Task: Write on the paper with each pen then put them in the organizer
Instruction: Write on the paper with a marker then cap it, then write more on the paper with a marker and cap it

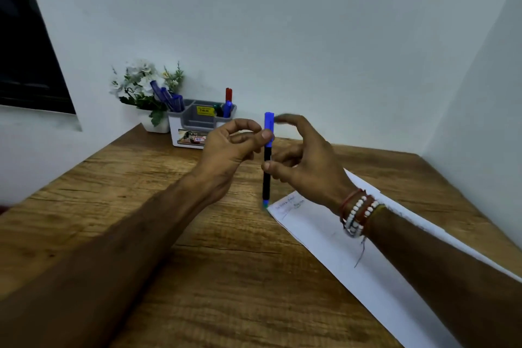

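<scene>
The slim black pen with a blue cap (267,161) stands upright above the wooden tabletop (197,277), its long axis running 12 to 6 o'clock. The left hand (228,147) pinches its cap while the right hand (305,169) pinches the barrel, forefinger spread. The grey and white plastic organizer (197,126) lies at about 10 o'clock from the fingers, nearer the left hand; the white paper sheet (367,263) lies at 5 o'clock.

A black pen (267,175) with a blue cap stands upright in the air, its tip just above the near corner of the white paper (353,257), which bears faint writing. The grey-and-white organizer (197,127) sits by the wall, blue pens (169,97) in its left compartment, red, blue and green ones (226,106) in its right.
</scene>
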